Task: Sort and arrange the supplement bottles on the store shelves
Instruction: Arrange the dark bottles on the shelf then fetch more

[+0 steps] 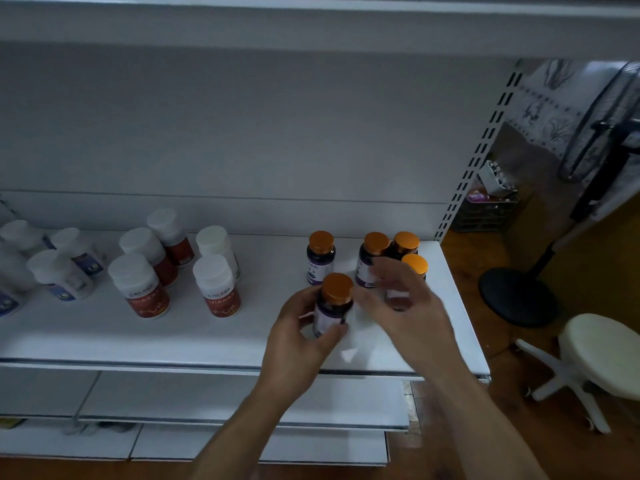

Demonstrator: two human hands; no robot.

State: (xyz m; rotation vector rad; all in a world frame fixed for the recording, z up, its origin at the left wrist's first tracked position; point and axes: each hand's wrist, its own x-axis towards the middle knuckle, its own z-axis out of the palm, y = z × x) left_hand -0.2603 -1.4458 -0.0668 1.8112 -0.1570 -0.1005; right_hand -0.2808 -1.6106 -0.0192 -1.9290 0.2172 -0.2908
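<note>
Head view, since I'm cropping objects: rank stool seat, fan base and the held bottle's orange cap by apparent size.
Largest: stool seat, cut off by the frame edge.
Next: fan base, barely smaller; nearness may explain it.
Smallest: orange cap of the held bottle.

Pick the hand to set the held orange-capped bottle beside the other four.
Left. The left hand has its grip round that bottle, just in front of the other bottles. The right hand is blurred over those bottles; its grip cannot be judged.
</note>
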